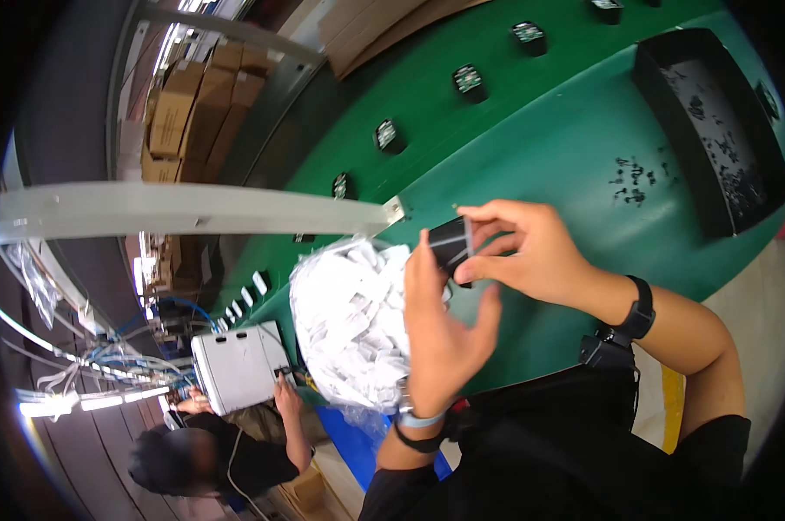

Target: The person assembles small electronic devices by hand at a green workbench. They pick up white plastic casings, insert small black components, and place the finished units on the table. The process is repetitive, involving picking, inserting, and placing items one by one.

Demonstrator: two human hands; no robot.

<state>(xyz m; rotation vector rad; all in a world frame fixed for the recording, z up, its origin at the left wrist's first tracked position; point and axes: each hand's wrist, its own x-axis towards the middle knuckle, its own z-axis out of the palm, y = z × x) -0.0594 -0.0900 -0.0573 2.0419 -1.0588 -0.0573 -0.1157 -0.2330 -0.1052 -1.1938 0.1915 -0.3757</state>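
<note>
Left hand (440,334): nearest the lens, palm side turned toward the part, fingers raised and loosely spread, fingertips touching the lower edge of the small black part; not closed around it.
Right hand (531,256): thumb and forefinger pinched shut on the small black part (451,245), remaining fingers curled behind it.
Part location: held in the air between both hands, above the green work surface (540,165), just beside the heap of white pieces.
Part look: small, dark, boxy, with a pale strip along its top edge; finer detail too blurred to call, possibly a clear sleeve or label over it.
Doing it well: keep the right-hand pinch on the part's edges, support from below with left fingertips, work close over the bench so a slip lands on the mat, not the floor.
Feed stock: clear bag of white pieces (353,321) directly left of the hands, within easy reach.
Bench: black tray (714,130) of small dark bits at far right, a few loose ones on the mat beside it; row of black units (468,80) along the far belt.
Neighbour: second person (210,451) at lower left, hand on a white box (236,369); well apart from these hands.
</note>
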